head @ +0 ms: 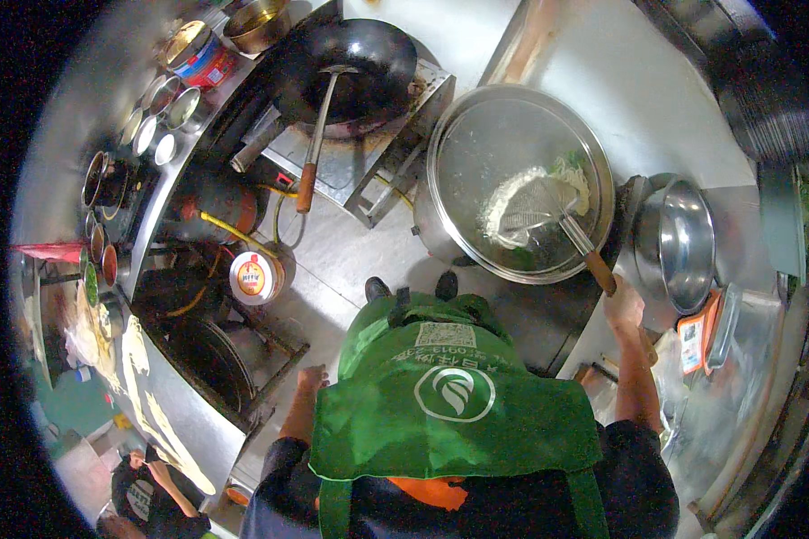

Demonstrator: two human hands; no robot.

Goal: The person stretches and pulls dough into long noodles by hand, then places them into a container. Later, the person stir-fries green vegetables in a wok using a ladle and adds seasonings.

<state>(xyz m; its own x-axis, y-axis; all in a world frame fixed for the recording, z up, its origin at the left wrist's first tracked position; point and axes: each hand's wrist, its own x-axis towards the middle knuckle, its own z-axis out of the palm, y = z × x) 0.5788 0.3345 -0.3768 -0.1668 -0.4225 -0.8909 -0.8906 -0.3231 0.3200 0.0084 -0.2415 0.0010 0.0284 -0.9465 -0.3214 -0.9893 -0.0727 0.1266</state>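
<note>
My right hand (pixel 624 306) is closed around the wooden handle of a wire-mesh strainer (pixel 531 205). The strainer's basket rests among pale noodles (pixel 505 195) and some green leaves (pixel 570 162) in a wide, round metal pot (pixel 438 182) holding liquid. My left hand (pixel 313 377) hangs low beside the green apron (pixel 458 431), away from the pot; its fingers are too small to read clearly. Beyond the pot to the left, a black wok (pixel 377 60) sits on a steel stove, with a wooden-handled ladle (pixel 322 135) leaning in it.
A steel bowl (pixel 687 246) stands right of the pot. On the left are a white-lidded tub (pixel 256 277), small seasoning containers (pixel 181 108), a large tin (pixel 202 57) and a counter with long dough strips (pixel 168 438). Another person (pixel 152 488) is at the lower left.
</note>
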